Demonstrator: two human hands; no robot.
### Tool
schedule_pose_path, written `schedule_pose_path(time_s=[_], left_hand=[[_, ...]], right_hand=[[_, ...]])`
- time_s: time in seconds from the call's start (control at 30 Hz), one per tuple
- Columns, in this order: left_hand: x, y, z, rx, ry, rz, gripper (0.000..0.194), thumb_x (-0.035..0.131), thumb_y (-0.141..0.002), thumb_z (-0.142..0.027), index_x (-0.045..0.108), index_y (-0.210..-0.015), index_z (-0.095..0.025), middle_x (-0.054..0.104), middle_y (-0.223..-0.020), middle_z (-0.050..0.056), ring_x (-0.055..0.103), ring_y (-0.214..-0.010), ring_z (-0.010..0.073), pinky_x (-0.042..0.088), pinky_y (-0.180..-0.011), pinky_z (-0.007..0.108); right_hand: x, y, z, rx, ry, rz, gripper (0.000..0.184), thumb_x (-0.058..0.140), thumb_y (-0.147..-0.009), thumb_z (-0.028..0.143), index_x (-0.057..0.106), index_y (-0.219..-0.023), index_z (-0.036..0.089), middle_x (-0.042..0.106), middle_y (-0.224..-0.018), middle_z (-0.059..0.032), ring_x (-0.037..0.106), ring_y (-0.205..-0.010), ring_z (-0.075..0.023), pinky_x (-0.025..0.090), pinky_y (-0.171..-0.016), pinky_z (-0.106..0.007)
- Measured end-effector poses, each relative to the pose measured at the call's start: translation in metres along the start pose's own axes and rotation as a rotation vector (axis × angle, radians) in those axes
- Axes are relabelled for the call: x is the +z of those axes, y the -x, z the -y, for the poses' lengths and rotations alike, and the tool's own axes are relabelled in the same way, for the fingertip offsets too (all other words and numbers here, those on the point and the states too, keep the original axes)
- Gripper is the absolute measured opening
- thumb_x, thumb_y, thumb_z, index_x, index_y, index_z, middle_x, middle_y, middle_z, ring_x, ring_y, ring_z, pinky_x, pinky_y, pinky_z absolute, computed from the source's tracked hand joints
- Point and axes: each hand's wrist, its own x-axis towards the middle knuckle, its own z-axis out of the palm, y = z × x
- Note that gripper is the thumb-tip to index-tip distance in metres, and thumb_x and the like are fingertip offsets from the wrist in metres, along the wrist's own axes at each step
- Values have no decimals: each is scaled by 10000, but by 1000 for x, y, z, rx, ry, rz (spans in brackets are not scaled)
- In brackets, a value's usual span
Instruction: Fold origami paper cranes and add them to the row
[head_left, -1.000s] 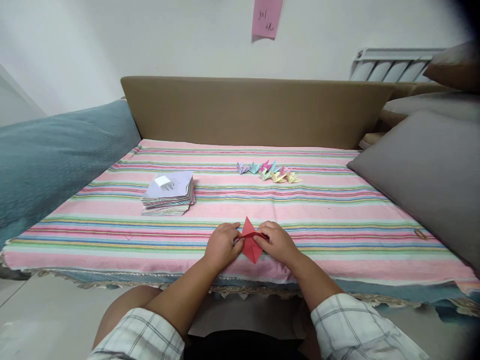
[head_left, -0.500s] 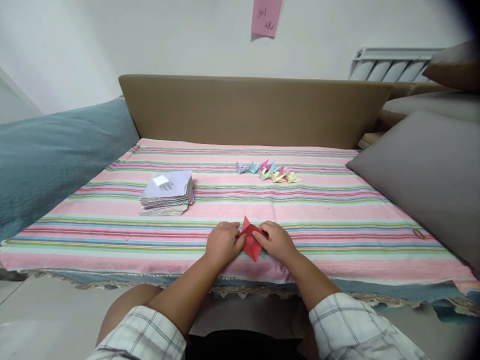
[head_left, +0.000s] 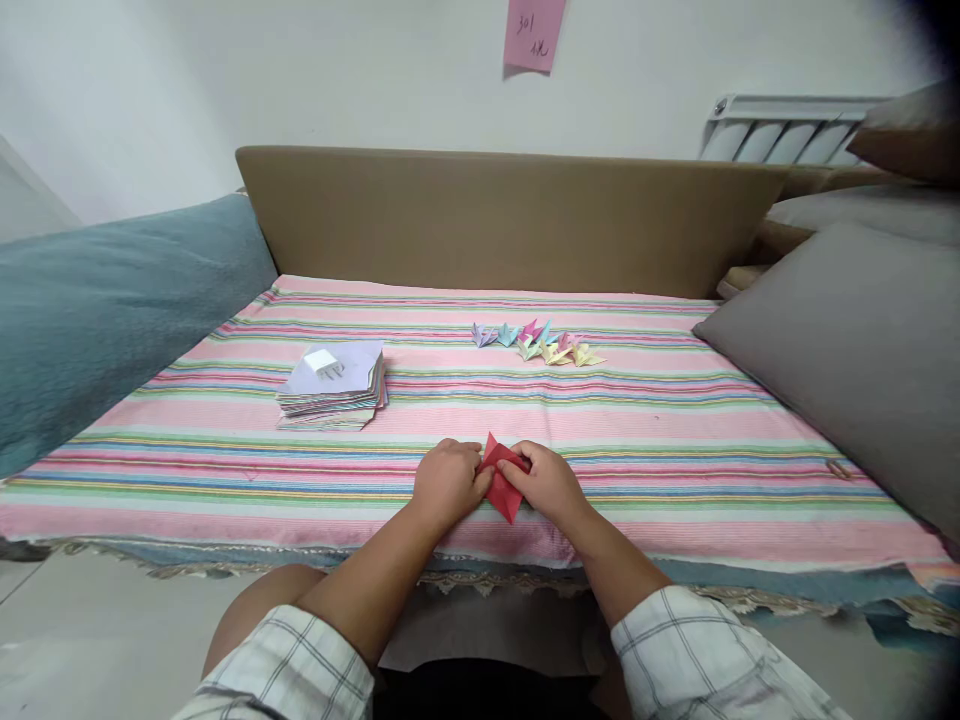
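Note:
Between my hands, near the front edge of the striped cloth, is a piece of folded red paper (head_left: 505, 494) in a pointed diamond shape. One tip points away from me and another towards me. My left hand (head_left: 448, 484) pinches its left side, the thumb lying on the paper. On the opposite side my right hand (head_left: 550, 482) grips it, with the thumb pressed over the upper part. The fingers beneath the paper are partly hidden. Beyond my hands sits a group of several small folded paper cranes (head_left: 531, 342) in purple, teal, pink and yellow.
To the left lies a stack of square paper (head_left: 337, 395) with a white plug adapter (head_left: 322, 363) on top. The striped cloth (head_left: 225, 430) covers the seat. A grey cushion (head_left: 832, 350) leans at the right, near a small brown loop (head_left: 840, 469). A brown backrest (head_left: 510, 220) stands behind.
My right thumb has moved left and inward over the red paper. The raised fold across its middle now lies flatter, and my left thumb has shifted slightly inward.

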Motion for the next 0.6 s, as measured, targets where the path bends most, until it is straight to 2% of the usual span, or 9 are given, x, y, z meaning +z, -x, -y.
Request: schedule_pose_path(time_s=[0.1,0.17,0.3,0.43,0.6], left_hand=[[-2,2,0,17,13,5,251,528,-817,-347,649,-679,-176,673,-1077,75,602,-899,237,447,-798,345],[-6,3,2,49,61,22,282,527,-819,-410,644,-714,-176,682,-1012,83,599,-882,234,437,-791,335],[-17,5,16,43,305,126,345,570,-761,-521,657,-882,-211,682,-842,37,604,-815,218,435,-703,286],[-18,6,28,-61,581,166,295,517,-814,-402,658,-1023,-249,690,-986,5,609,-896,192,444,-765,262],[-7,8,31,-99,640,164,237,517,-796,-302,673,-962,-240,701,-951,-4,613,-867,179,454,-766,257]], right_hand=[[2,-2,3,16,51,-15,186,521,-785,355,523,-671,208,549,-655,28,472,-611,-122,252,-516,-225],[4,-3,4,25,98,-23,234,510,-792,365,475,-628,200,518,-629,30,446,-591,-116,225,-509,-231],[4,-4,5,25,153,-13,260,500,-798,367,443,-611,195,500,-630,27,424,-582,-111,198,-506,-240],[2,-4,6,30,160,7,259,502,-805,392,474,-640,195,531,-680,17,450,-617,-116,205,-510,-236],[1,-4,7,54,185,37,261,513,-802,429,537,-688,195,572,-723,0,486,-646,-127,227,-516,-237]])
